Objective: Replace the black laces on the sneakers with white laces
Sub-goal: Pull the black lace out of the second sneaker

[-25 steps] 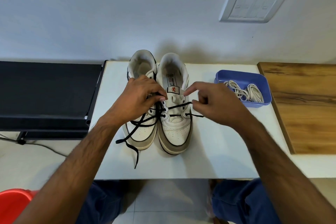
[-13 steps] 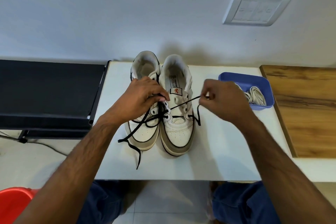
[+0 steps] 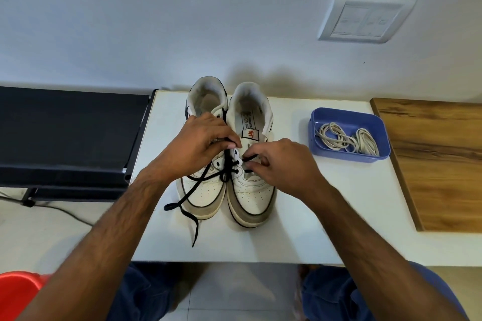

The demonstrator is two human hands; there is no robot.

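The thin black flat lace (image 3: 226,170), soft, limp and light, should slide through the eyelets of the white leather sneakers (image 3: 249,164) standing at the middle of the white table (image 3: 339,216) against its far edge, and is best pinched close to an eyelet (a loose end would only flop). The left hand (image 3: 200,146) curls round the lace by the left shoe's tongue; the right hand (image 3: 281,164) pinches a strand over the right shoe. White laces (image 3: 344,139) wait in the blue plastic tray (image 3: 349,157) near the far right corner.

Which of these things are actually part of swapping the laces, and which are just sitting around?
Part of the job: white leather sneakers, black flat laces, cream-white laces, blue plastic tray.

Just lying about: wooden board, black flat panel, white wall switch plate, red plastic tub.
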